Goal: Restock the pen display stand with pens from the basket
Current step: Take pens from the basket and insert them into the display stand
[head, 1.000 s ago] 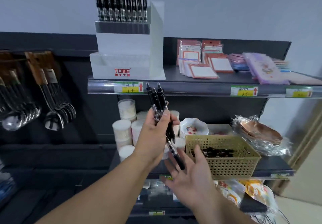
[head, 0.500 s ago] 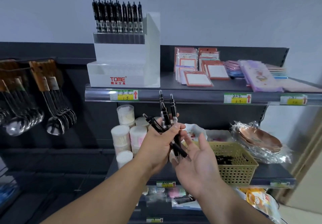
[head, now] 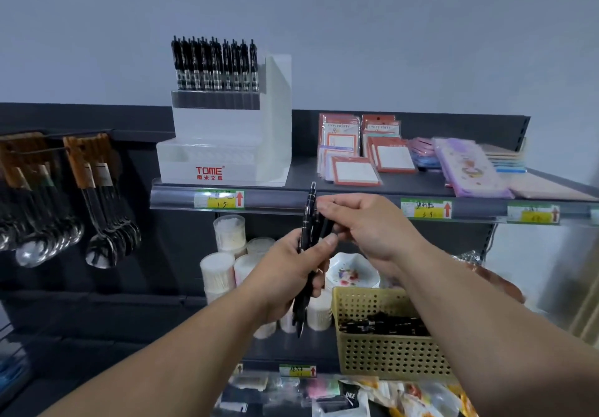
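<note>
A white tiered pen display stand [head: 227, 154] marked TOME sits on the top shelf. Its top tier holds a row of black pens [head: 214, 64]; the lower tiers look bare. My left hand [head: 291, 274] grips a bunch of black pens [head: 308, 222] upright below the shelf edge. My right hand [head: 366, 225] reaches in from the right and pinches the upper end of one pen in that bunch. A yellow perforated basket [head: 385, 355] with more black pens [head: 382, 324] stands on the lower shelf, under my right forearm.
Notepads [head: 356, 157] and stationery packs [head: 466, 167] lie right of the stand on the top shelf. Ladles [head: 97, 222] hang on hooks at left. Cotton swab tubs [head: 223, 254] and a small flowered dish [head: 351, 270] sit behind my hands on the lower shelf.
My right hand rose from below the bunch, turned over and closed its fingers on a pen top. The pens in my left hand gathered upright. The view tilted upward.
</note>
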